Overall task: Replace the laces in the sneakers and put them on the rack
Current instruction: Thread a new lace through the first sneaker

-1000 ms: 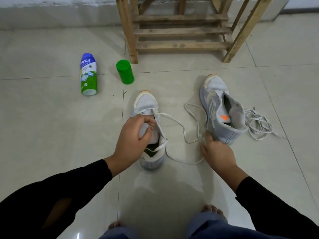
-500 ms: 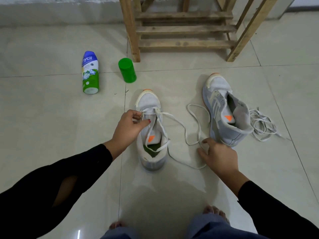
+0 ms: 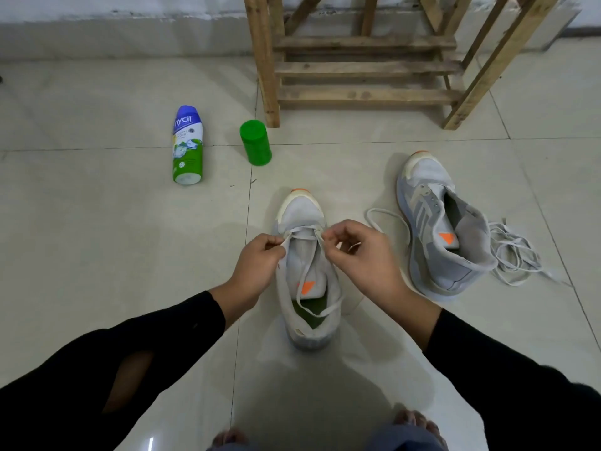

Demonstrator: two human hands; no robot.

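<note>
The left hand and right hand each pinch a strand of the white lace, with the near sneaker between and under them. The second sneaker sits just right of the right hand's grip, the rack beyond.

Looks like a home entryway/hall: tiled floor, wooden shoe rack by wall, spray bottle.

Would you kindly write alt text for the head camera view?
The left hand and right hand pinch a white lace at the front eyelets of a grey sneaker. An unlaced sneaker and a loose lace lie to its right; a wooden rack stands behind.
</note>
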